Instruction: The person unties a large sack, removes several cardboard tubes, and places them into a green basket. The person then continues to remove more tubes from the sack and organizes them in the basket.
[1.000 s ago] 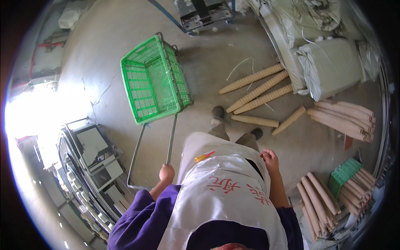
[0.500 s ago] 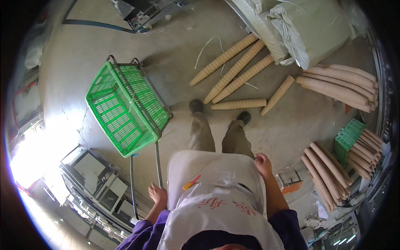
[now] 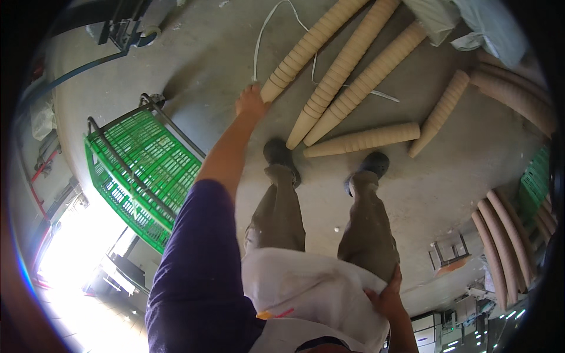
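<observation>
My left hand (image 3: 252, 103) reaches down to the floor, its fingers closed around the narrow tip of the leftmost stack of nested tan cones (image 3: 300, 52). Two more long cone stacks lie beside it: a middle stack (image 3: 344, 70) and a right stack (image 3: 368, 82). A shorter stack (image 3: 365, 140) lies crosswise by my shoes, and another short one (image 3: 438, 115) slants at its right end. A thin white strap (image 3: 257, 44) loops on the floor near my left hand. My right hand (image 3: 388, 297) rests open against my thigh and the apron (image 3: 306, 273).
On the left stands a green plastic basket (image 3: 141, 170) on a metal-framed cart. More cone stacks (image 3: 500, 247) lean at the right beside a green crate (image 3: 534, 176). A small stool (image 3: 450, 259) is nearby. Pale plastic sacks (image 3: 488, 26) are at the far right.
I have bent forward, and my left hand has moved from beside my body to the tip of the leftmost cone stack. My right hand has come onto my thigh.
</observation>
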The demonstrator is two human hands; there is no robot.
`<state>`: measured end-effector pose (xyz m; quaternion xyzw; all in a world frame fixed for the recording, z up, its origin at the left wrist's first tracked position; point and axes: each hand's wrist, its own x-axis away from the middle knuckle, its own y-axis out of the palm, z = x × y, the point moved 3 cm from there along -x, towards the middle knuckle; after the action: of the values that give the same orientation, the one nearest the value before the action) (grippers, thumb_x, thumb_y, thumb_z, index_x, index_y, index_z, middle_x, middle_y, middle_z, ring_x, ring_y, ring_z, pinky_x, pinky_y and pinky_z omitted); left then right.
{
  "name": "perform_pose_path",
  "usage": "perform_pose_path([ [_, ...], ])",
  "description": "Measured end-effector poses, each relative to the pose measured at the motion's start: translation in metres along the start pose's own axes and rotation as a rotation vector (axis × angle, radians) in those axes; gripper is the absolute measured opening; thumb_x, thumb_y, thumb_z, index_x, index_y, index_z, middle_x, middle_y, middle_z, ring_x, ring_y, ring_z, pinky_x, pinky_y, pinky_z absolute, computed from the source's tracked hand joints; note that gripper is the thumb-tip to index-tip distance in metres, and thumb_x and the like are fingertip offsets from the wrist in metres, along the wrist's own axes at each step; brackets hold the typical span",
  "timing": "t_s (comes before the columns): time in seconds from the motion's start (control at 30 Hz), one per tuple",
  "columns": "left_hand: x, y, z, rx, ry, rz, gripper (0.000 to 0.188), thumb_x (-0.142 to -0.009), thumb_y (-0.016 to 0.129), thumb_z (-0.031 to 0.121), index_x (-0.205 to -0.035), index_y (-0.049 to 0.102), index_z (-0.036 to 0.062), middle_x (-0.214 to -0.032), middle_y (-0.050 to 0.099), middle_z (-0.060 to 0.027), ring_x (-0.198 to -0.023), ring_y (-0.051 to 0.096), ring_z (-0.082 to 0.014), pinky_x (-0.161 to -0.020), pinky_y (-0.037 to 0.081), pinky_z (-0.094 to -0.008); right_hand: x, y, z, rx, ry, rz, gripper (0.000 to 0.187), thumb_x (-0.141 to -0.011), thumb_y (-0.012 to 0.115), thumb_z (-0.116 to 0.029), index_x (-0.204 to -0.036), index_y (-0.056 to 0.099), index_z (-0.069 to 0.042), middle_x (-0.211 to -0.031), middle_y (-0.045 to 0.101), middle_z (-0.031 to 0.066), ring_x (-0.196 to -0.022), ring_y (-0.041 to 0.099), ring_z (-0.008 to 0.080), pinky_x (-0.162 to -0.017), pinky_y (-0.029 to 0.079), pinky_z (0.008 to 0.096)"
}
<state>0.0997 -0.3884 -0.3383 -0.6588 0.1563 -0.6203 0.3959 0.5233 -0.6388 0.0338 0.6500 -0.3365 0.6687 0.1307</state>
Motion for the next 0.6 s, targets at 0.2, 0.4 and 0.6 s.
perform_pose_path([
  [0.2,-0.101,0.060,0.049,0.055,-0.109,-0.050,0.078,-0.069,0.072,0.045,-0.128,0.036,0.0098,-0.130,0.042,-0.0131,-0.119,0.044,-0.0271,-0.095,0.043,-0.0423,0.005,-0.010,-0.008,0.066,0.041,0.158,0.095,-0.067,0.073,-0.025,-0.133,0.010,0.003,-0.130,0.029,0.0252,-0.121,0.032,0.0381,-0.098,0.029,0.0436],
  [0.4,-0.094,0.087,0.051,0.208,-0.032,-0.084,0.089,-0.056,0.081,0.036,-0.129,0.038,0.0073,-0.126,0.043,-0.0159,-0.115,0.046,-0.0310,-0.093,0.044,-0.0395,0.009,-0.019,-0.005,-0.060,0.052,0.036,0.114,-0.065,0.076,-0.020,-0.138,-0.008,0.007,-0.138,0.014,0.0311,-0.130,0.021,0.0410,-0.107,0.022,0.0437],
  [0.6,-0.002,0.078,0.056,0.870,0.181,-0.161,0.076,-0.050,0.079,0.030,-0.115,0.052,-0.0003,-0.110,0.058,-0.0199,-0.104,0.055,-0.0327,-0.089,0.045,-0.0374,-0.001,-0.014,-0.006,0.120,-0.035,-0.005,0.114,-0.067,0.076,-0.025,-0.138,-0.007,0.007,-0.138,0.014,0.0316,-0.129,0.021,0.0429,-0.107,0.022,0.0444],
])
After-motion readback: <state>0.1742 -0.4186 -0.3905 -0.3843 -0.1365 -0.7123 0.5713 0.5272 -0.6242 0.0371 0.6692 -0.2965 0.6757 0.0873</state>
